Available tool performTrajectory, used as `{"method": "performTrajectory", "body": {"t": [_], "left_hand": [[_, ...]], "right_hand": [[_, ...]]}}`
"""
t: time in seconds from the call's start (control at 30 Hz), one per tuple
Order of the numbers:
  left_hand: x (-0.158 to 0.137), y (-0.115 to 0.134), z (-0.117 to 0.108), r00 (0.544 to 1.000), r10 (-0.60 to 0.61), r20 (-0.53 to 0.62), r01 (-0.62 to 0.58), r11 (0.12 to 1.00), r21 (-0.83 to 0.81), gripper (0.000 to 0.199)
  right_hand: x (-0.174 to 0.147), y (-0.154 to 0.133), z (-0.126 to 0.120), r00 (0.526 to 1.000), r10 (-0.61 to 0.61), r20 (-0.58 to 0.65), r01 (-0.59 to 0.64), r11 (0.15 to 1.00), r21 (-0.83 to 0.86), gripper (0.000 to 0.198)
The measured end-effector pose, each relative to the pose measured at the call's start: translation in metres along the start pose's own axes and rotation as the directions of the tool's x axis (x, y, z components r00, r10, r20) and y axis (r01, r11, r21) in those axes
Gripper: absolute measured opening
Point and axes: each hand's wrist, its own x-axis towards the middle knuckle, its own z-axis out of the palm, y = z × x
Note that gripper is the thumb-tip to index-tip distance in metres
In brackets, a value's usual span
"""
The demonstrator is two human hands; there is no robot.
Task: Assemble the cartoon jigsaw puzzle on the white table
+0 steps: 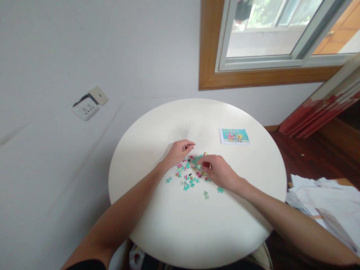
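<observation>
Loose jigsaw puzzle pieces [186, 186] in teal, pink and yellow lie in a heap at the middle of the round white table [168, 221]. My left hand [178, 153] is just beyond the heap's left side, its fingers curled towards the thumb; whatever they hold, if anything, is too small to make out. Over the heap's right side, my right hand [218, 169] has its thumb and fingertips bent down in a pinch at a pale green puzzle piece [199, 166]. Single pieces lie apart towards me, among them a pale puzzle piece [206, 195].
A picture card [234, 136] with two cartoon figures lies at the table's back right. White papers [326, 202] are piled beyond the right edge. Behind stand a wall with a socket [86, 108], a wood-framed window [267, 78] and a red and white curtain [317, 108].
</observation>
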Motion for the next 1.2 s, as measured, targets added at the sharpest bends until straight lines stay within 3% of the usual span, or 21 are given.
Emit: {"method": "performTrajectory", "body": {"t": [0.1,0.27,0.47,0.57,0.77,0.93,1.2], "left_hand": [[-0.001,0.006,0.001,0.999,-0.03,-0.015,0.029,0.994,-0.102,0.025],[-0.002,0.005,0.005,0.995,-0.066,-0.078,0.044,0.967,-0.253,0.031],[-0.002,-0.003,0.008,0.983,-0.143,-0.112,0.095,0.93,-0.356,0.035],[-0.002,-0.002,0.003,0.987,-0.111,-0.119,0.072,0.952,-0.296,0.034],[0.001,-0.005,-0.009,0.995,-0.028,-0.091,0.022,0.997,-0.069,0.028],[0.005,-0.023,-0.016,0.994,-0.021,-0.107,0.033,0.993,0.114,0.026],[0.004,-0.035,-0.018,0.981,-0.188,-0.055,0.196,0.932,0.303,0.025]], "right_hand": [[0.032,0.013,-0.008,0.973,0.113,-0.202,-0.052,0.956,0.287,0.009],[0.07,0.027,0.005,0.948,0.267,-0.171,-0.102,0.768,0.632,0.008],[0.075,0.032,0.024,0.95,0.262,-0.17,-0.055,0.675,0.735,0.021],[0.076,0.036,0.027,0.957,0.246,-0.153,-0.05,0.662,0.747,0.021],[0.073,0.038,0.022,0.969,0.21,-0.129,-0.06,0.709,0.703,0.02],[0.065,0.043,-0.003,0.939,0.253,-0.233,-0.067,0.798,0.599,0.019],[0.061,0.054,-0.025,0.89,0.217,-0.401,-0.052,0.921,0.385,0.017]]}}
